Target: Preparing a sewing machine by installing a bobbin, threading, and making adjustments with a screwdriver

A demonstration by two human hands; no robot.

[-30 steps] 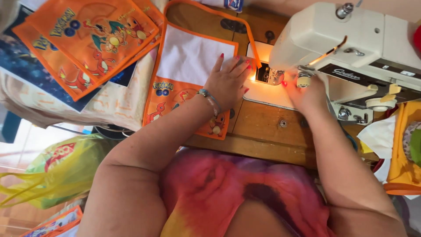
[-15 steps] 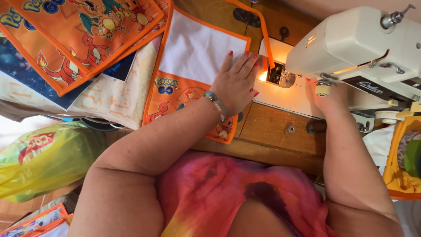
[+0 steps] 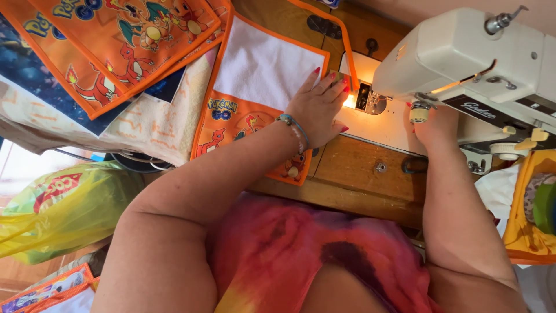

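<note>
Left hand: laid flat with fingers spread, pressing down on the orange fabric piece just beside the lit needle area; a beaded bracelet circles the wrist.
Right hand: tucked under the arm of the sewing machine, resting on the machine bed; whether its fingers are spread or closed on anything cannot be told, since the machine hides them.
Orange fabric piece: lies on the wooden counter to the left of the machine, white panel facing up, orange cartoon-print border around it, 1 edge running in under the needle area.
Sewing machine: cream-coloured, on the right side of the counter, its small lamp glowing at the needle.
Fabric stack: more orange cartoon-print pieces over a dark blue one and a pale one, at the upper left, just beside the piece being pressed.
Yellow plastic bag: lower left, below the counter edge.
Orange bin: far right, holding green and patterned cloth.
Person: wears a pink and red tie-dye top.
</note>
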